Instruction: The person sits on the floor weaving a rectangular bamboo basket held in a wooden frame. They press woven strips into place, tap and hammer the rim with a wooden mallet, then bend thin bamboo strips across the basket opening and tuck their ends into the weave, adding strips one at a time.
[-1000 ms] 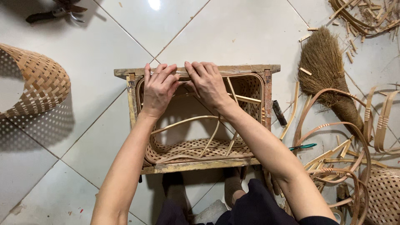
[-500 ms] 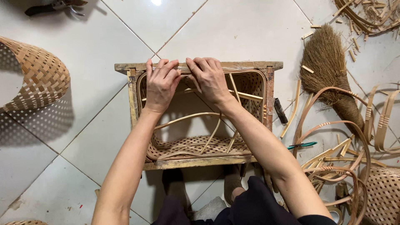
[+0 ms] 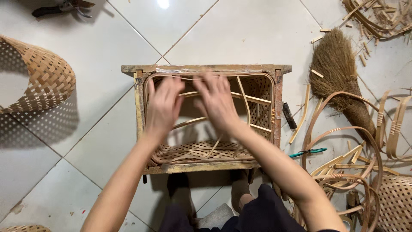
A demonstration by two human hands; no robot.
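- Hands: left hand (image 3: pixel 164 103) and right hand (image 3: pixel 216 101), fingers spread, blurred, gripping nothing, over cane strips (image 3: pixel 206 81).
- Basket (image 3: pixel 201 152) sits below fingertips inside wooden frame (image 3: pixel 206 68).
- Advice: press strips evenly against rim.

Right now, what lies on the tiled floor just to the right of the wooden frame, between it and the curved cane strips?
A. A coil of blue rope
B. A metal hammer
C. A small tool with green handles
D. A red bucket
C: a small green-handled tool lies on the tiles right of the wooden frame, by the curved cane strips; both hands, the left hand and the right hand, are over the frame.
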